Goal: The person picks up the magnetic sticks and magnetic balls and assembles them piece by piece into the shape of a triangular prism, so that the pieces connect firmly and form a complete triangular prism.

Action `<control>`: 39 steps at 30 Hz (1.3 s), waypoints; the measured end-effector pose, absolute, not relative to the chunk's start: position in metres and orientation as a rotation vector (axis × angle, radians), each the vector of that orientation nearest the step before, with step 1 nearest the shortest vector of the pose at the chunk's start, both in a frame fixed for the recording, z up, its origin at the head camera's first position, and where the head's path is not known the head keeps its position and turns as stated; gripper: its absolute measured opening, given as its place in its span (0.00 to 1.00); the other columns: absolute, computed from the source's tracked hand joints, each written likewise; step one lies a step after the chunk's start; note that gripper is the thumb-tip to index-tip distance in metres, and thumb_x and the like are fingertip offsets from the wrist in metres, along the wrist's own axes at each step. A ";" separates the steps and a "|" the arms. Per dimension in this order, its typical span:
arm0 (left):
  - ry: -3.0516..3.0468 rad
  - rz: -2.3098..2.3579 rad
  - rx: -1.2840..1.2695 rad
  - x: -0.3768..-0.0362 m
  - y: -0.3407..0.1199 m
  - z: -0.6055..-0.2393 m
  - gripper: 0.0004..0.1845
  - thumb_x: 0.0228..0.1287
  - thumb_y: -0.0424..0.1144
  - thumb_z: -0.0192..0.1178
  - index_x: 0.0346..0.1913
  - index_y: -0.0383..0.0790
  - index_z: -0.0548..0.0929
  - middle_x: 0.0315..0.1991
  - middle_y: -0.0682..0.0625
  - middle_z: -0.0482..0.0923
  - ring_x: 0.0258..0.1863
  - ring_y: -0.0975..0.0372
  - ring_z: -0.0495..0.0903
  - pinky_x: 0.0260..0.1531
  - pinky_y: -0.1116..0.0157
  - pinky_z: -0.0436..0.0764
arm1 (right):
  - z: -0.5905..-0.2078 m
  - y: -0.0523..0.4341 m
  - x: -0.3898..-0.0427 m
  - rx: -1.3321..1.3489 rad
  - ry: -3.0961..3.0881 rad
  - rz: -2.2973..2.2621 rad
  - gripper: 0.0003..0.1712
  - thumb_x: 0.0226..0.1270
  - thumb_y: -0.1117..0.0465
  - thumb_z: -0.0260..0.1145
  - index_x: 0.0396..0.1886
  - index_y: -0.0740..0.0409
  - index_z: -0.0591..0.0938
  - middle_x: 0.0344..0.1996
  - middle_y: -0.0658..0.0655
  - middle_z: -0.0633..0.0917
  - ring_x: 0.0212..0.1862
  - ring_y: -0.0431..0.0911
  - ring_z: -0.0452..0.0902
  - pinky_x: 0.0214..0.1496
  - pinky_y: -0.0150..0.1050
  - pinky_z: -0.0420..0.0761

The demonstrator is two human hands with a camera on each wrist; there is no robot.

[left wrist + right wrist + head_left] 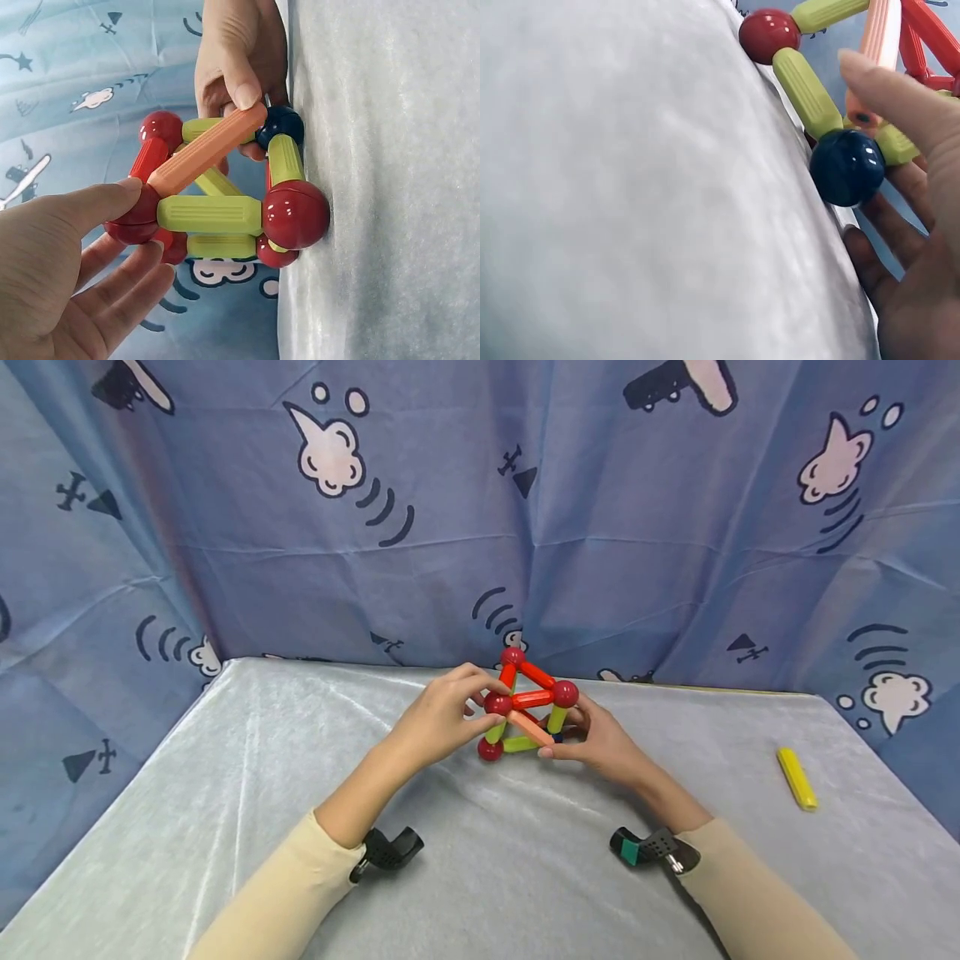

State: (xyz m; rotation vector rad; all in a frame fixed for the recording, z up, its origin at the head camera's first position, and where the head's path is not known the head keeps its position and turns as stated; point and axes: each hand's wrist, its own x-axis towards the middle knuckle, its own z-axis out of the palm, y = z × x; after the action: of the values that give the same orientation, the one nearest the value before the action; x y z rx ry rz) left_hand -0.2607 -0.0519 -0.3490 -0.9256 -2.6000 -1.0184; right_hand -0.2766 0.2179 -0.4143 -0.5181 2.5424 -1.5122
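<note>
Our fingers [120, 196] on the left hand [438, 718] curl around an upper red ball [498, 703] of the magnetic rod-and-ball structure [527, 710], thumb on top and the other fingers beneath it, so the hand grips that corner. On the right hand [600, 739] the thumb presses the lower end of the orange rod [206, 150], with the remaining fingers curved behind the frame, pinching the rod just above the dark blue ball [847, 166].

The structure stands on the table [300, 827], near its far edge and roughly in the middle, between our two hands. It is built from red rods [534, 698] and yellow-green rods [210, 214] joined at red balls, with the single dark blue ball at one bottom corner. In the left wrist view a bottom red ball [295, 214] and the blue ball both touch the pale grey cloth that covers the table. The orange rod runs slantwise from the gripped upper red ball down towards the blue ball; whether its lower end has actually met the blue ball we cannot tell.

A loose yellow rod [797, 778] lies flat on the table, well apart to the right of the structure. Behind the table hangs a blue curtain [450, 527] printed with clouds and small aircraft. Both our forearms wear cream sleeves [285, 893].
</note>
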 end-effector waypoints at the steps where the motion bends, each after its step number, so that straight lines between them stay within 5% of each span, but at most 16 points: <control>1: -2.599 -1.016 -0.924 -0.261 -0.052 -0.349 0.16 0.61 0.36 0.72 0.53 0.46 0.86 0.47 0.52 0.82 0.43 0.60 0.83 0.43 0.63 0.87 | -0.415 0.217 -0.276 -0.512 2.553 -1.518 0.50 0.53 0.57 0.81 0.74 0.46 0.65 0.52 0.59 0.86 0.51 0.51 0.80 0.53 0.44 0.78; 11: -2.593 -1.027 -0.920 -0.260 -0.052 -0.349 0.17 0.61 0.36 0.72 0.53 0.45 0.86 0.47 0.51 0.81 0.43 0.60 0.83 0.43 0.63 0.87 | -0.415 0.209 -0.272 -0.492 2.654 -1.535 0.42 0.51 0.56 0.83 0.67 0.49 0.74 0.52 0.58 0.86 0.47 0.52 0.84 0.45 0.40 0.84; 17: -2.585 -1.037 -0.937 -0.262 -0.054 -0.348 0.16 0.62 0.35 0.71 0.53 0.45 0.86 0.48 0.51 0.82 0.42 0.59 0.85 0.43 0.67 0.87 | -0.416 0.208 -0.272 -0.492 2.705 -1.546 0.38 0.55 0.57 0.81 0.65 0.53 0.76 0.44 0.60 0.86 0.43 0.49 0.83 0.40 0.35 0.83; 25: -2.581 -1.029 -0.973 -0.255 -0.048 -0.346 0.16 0.61 0.34 0.72 0.53 0.44 0.86 0.47 0.51 0.82 0.43 0.59 0.85 0.43 0.66 0.86 | -0.412 0.215 -0.274 -0.409 2.870 -1.439 0.29 0.55 0.59 0.80 0.57 0.60 0.82 0.42 0.61 0.86 0.44 0.48 0.84 0.45 0.35 0.85; 30: -2.600 -1.045 -1.165 -0.245 -0.039 -0.341 0.19 0.64 0.36 0.69 0.58 0.45 0.84 0.53 0.52 0.84 0.47 0.59 0.86 0.47 0.63 0.86 | -0.405 0.220 -0.277 -0.376 2.779 -1.493 0.32 0.68 0.65 0.68 0.70 0.66 0.71 0.45 0.67 0.86 0.43 0.48 0.85 0.43 0.30 0.85; 35: -2.510 -1.042 -1.256 -0.242 -0.037 -0.341 0.16 0.67 0.33 0.66 0.57 0.45 0.85 0.54 0.53 0.85 0.47 0.62 0.84 0.48 0.64 0.85 | -0.387 0.226 -0.276 -0.489 2.559 -1.528 0.34 0.77 0.68 0.48 0.80 0.60 0.56 0.65 0.72 0.77 0.64 0.62 0.77 0.60 0.45 0.84; 39: -2.464 -1.021 -0.893 -0.249 -0.041 -0.346 0.13 0.66 0.33 0.66 0.52 0.44 0.87 0.53 0.51 0.85 0.53 0.57 0.81 0.54 0.59 0.83 | -0.365 0.223 -0.268 -0.494 2.814 -1.359 0.29 0.80 0.53 0.53 0.76 0.54 0.65 0.59 0.65 0.83 0.57 0.60 0.82 0.57 0.53 0.85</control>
State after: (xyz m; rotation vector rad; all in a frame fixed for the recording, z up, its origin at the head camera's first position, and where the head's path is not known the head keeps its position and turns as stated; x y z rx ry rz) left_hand -0.2495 -0.0411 -0.3460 -0.8926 -2.4638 -1.0213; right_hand -0.2677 0.2228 -0.3648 -0.4943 2.8143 -1.3590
